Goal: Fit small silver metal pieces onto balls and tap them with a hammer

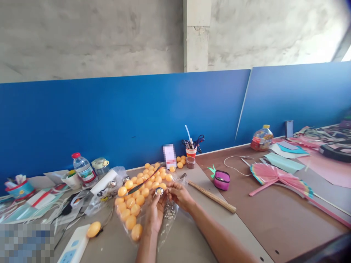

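My left hand [155, 212] pinches a small shiny silver round piece [159, 191] between thumb and fingers. Close beside it, touching or nearly touching the left fingers, my right hand [179, 195] has its fingertips pressed together; whatever they hold is too small to make out. Beneath both hands lies a clear plastic bag with many tiny silvery bits [169, 210]. To the left and behind, orange balls [135, 209] like table-tennis balls fill a clear bag, with a dark thin strap [142, 181] lying across them. A wooden-handled hammer [212, 197] rests right of my right hand.
A purple pouch [222, 180] and a pink paper fan [279, 177] lie to the right. A cup of tools [191, 151] stands behind. At left are a power strip [74, 244], a water bottle [84, 170], cables and clutter. A blue partition [123, 120] borders the desk.
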`<state>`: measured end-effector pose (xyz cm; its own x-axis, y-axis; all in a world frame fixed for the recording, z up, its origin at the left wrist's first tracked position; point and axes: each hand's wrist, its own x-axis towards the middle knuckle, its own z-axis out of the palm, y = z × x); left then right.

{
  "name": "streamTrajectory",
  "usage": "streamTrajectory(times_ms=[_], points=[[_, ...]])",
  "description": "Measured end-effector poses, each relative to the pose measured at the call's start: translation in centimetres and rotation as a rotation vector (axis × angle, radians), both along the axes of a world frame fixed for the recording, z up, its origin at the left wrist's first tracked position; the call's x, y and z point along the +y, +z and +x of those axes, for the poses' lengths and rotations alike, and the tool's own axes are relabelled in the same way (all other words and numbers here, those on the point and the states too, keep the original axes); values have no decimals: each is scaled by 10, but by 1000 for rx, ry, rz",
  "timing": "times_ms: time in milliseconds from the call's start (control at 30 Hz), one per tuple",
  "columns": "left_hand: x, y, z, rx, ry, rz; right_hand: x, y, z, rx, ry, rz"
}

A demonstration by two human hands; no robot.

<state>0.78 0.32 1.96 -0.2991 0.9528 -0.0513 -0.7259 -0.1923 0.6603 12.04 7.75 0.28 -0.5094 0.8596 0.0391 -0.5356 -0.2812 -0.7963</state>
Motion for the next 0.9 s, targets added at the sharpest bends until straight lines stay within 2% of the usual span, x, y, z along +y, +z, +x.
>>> streamTrajectory(times_ms=[200,500,700,900], points=[[1,-1,-1,82,37,0,-10,-4,-8,-112,-70,127],[4,-5,1,175,73,-8,-16,7,-9,-165,-96,126],[5,-14,-1,279,101,-29,-18,6,-10,-219,-126,133],[8,-20,-3,330,65,-21,-16,7,-9,-234,-127,136]])
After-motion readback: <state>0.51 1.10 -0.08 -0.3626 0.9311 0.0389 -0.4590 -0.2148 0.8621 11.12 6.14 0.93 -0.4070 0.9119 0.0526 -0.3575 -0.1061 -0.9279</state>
